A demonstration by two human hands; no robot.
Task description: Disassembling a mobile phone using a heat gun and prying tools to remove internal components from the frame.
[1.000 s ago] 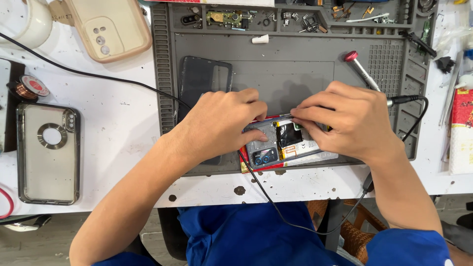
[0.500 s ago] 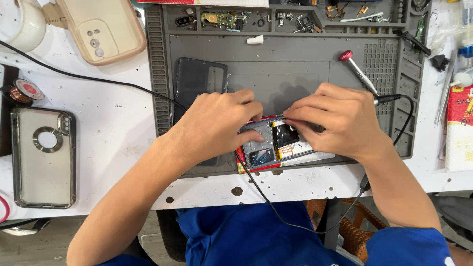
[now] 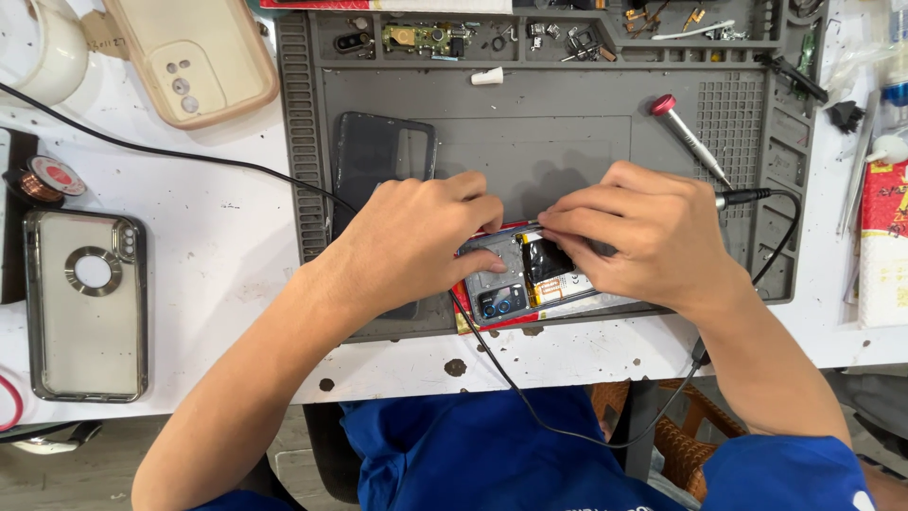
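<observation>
At the near edge of the grey repair mat [image 3: 567, 142], an opened phone [image 3: 515, 279] with a red frame lies face down, its back cover off and its battery and camera module exposed. The left hand [image 3: 416, 237] rests on the phone's left part, fingers curled down to pin it against the mat. The right hand [image 3: 643, 237] is closed in a pinch around a thin probe-like tool [image 3: 747, 197] with a black lead; its tip appears to meet the board near the upper edge, though the fingers hide the contact point. For good work here, keep the left hand's pressure even so the phone cannot slide, hold the tool shallow and steady, and keep the black cable [image 3: 530, 402] clear of the parts. A red-capped screwdriver [image 3: 689, 137] lies well apart on the mat.
</observation>
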